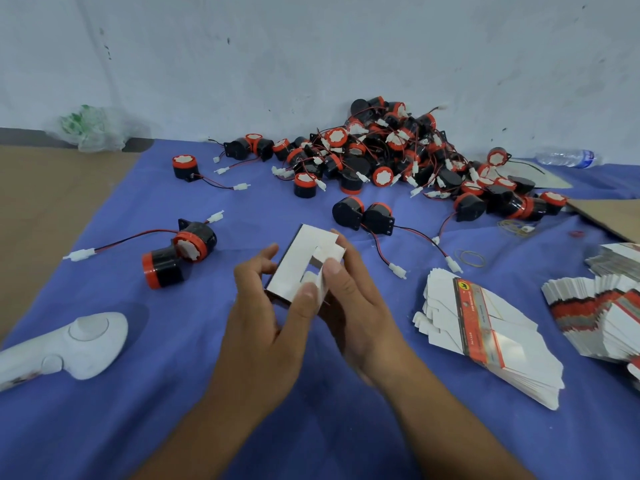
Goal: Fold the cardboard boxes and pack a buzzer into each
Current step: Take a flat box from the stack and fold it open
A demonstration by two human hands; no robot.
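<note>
While both hands met at frame centre, the cardboard box (298, 268) was held above the blue cloth (173, 427), part-folded, white inner side facing cam. L hand (263, 306) gripped its left edge, thumb across the lower panel. R hand (356, 306) pinched the flaps on its right side. Buzzer pile (391, 154) lay upper centre-right, against the wall (311, 46). Two loose buzzers (176, 254) sat left of centre, touching. Flat box stacks (485, 327) fanned out at right, w/ rubber bands (471, 258) just above. White controller (69, 348) lower left; water bottle (568, 157) upper right.
</note>
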